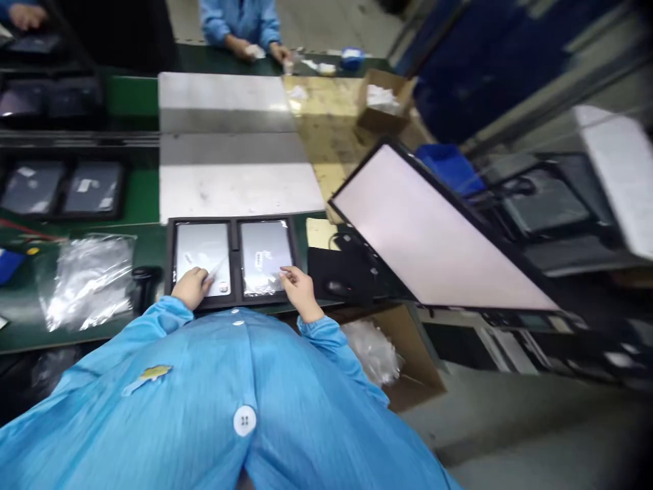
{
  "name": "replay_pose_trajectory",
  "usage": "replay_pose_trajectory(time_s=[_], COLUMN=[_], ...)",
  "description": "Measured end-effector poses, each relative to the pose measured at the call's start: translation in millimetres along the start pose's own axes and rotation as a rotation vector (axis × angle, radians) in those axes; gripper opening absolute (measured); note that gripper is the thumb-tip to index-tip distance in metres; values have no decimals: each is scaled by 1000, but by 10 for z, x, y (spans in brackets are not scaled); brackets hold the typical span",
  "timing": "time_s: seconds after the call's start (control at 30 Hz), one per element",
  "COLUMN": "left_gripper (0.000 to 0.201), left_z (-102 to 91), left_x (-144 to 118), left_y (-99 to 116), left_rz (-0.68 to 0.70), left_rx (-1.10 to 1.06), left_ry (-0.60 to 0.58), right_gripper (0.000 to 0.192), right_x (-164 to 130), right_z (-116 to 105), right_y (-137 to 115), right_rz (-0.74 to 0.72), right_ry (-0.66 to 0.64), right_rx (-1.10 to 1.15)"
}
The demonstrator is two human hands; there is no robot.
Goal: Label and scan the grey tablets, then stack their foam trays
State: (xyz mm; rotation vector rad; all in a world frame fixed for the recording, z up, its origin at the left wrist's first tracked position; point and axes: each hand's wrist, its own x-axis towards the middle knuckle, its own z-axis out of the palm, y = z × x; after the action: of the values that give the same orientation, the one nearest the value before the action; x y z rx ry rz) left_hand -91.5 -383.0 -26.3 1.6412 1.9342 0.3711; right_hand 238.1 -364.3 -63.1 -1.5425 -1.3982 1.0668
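Green tabletop [137, 248] carries a black tray [232, 262] with two compartments, each holding a silver panel wrapped in clear film. Left hand [191, 287] rests on the near edge of the left panel [203, 258]; its fingers [204, 278] are curled loosely and pinch a lifted strip of film that rises up and to the right from them. Whether the grip is fully closed cannot be told, since the fingertips are small and blurred. Right hand [300, 291] sits at the near right corner of the right panel [264, 255]; its fingers [286, 273] are drawn together on the film edge, thumb against forefinger.

Left of the left hand lies a crumpled clear bag [89, 279], with a dark scanner [144, 280] between bag and tray. Right of the right hand lie a black mouse pad [337, 269] and mouse [337, 288], then a tilted monitor [433, 231] showing a pale screen. Beyond the fingers, a grey sheet [229, 146] covers the surface. Across it, another person's hands [260, 51] handle white material.

Both wrists are hidden by blue sleeves [326, 333]. Labels on the panels are too small to read. The right side of the frame is smeared by motion.
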Motion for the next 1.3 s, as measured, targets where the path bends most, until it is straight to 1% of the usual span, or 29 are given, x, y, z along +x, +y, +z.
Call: replay_pose_trajectory(time_s=[0.1, 0.17, 0.23, 0.3, 0.37, 0.43, 0.47, 0.53, 0.6, 0.67, 0.7, 0.73, 0.77, 0.8, 0.87, 0.9, 0.93, 0.97, 1.0, 1.03, 1.07, 1.1, 1.13, 1.17, 1.2, 1.23, 1.27, 1.3], left_gripper=[46, 48, 50, 53, 59, 61, 60, 57, 55, 55, 54, 53, 50, 47, 48, 52, 56, 59, 61, 64, 64, 62, 58, 53, 51, 52, 54, 56], left_z=[-29, -29, -13, 8, 27, 46, 58, 87, 102, 48, -25, -137, -291, -483, -949, -1197, -1435, -1648, -1823, -1953, -2030, -2055, -2028, -1957, -1850, -1718, -1574, -1432], left_x=[-148, -205, -225, -227, -230, -238, -243, -249, -238, -198, -168, -135, -102, -76, -63, -82, -119, -170, -230, -292, -349, -394, -423, -436, -435, -424, -409, -395], left_y=[-366, -535, -634, -687, -722, -756, -773, -805, -838, -890, -931, -983, -1048, -1125, -1304, -1402, -1505, -1612, -1723, -1839, -1958, -2078, -2198, -2312, -2418, -2510, -2587, -2648], left_rz=[-111, -142, -172, -205, -221, -219, -219, -225, -229, -231, -244, -272, -309, -349, -406, -408, -384, -336, -270, -194, -114, -36, 25, 59, 64, 37, -13, -69], left_rx=[-202, -322, -573, -936, -1250, -1391, -1430, -1473, -1494, -1490, -1481, -1472, -1462, -1441, -1345, -1246, -1130, -986, -814, -621, -419, -231, -75, 40, 108, 141, 157, 171], left_ry=[143, 208, 260, 316, 371, 402, 405, 387, 346, 325, 336, 363, 409, 468, 611, 696, 798, 923, 1034, 1095, 1085, 994, 822, 600, 344, 100, -111, -265], right_gripper=[41, 40, 35, 28, 22, 15, 12, 15, 20, 20, 19, 18, 17, 16, 15, 15, 15, 15, 16, 16, 16, 16, 15, 15, 14, 15, 16, 17], right_x=[-27, -15, 39, 125, 218, 299, 330, 378, 408, 429, 438, 445, 452, 457, 464, 466, 468, 469, 470, 471, 472, 472, 471, 470, 469, 468, 468, 468], right_z=[431, 756, 1100, 1442, 1750, 1996, 2092, 2232, 2312, 2347, 2351, 2348, 2341, 2331, 2313, 2307, 2306, 2307, 2310, 2315, 2320, 2325, 2328, 2331, 2333, 2334, 2336, 2338], right_y=[-168, -312, -466, -614, -741, -834, -867, -908, -924, -922, -918, -911, -903, -894, -879, -873, -868, -864, -861, -858, -856, -855, -854, -854, -854, -854, -852, -851], right_rz=[106, 193, 264, 337, 418, 462, 467, 469, 490, 513, 516, 515, 512, 507, 498, 493, 487, 483, 481, 481, 483, 484, 486, 487, 488, 487, 486, 485], right_ry=[-208, -357, -474, -538, -549, -526, -510, -484, -463, -435, -421, -411, -407, -410, -414, -414, -411, -405, -402, -399, -399, -398, -394, -390, -386, -381, -377, -375], right_rx=[174, 237, 241, 191, 104, 21, -7, -34, -44, -60, -66, -67, -62, -51, -34, -33, -37, -43, -48, -53, -56, -58, -60, -59, -57, -53, -48, -43])
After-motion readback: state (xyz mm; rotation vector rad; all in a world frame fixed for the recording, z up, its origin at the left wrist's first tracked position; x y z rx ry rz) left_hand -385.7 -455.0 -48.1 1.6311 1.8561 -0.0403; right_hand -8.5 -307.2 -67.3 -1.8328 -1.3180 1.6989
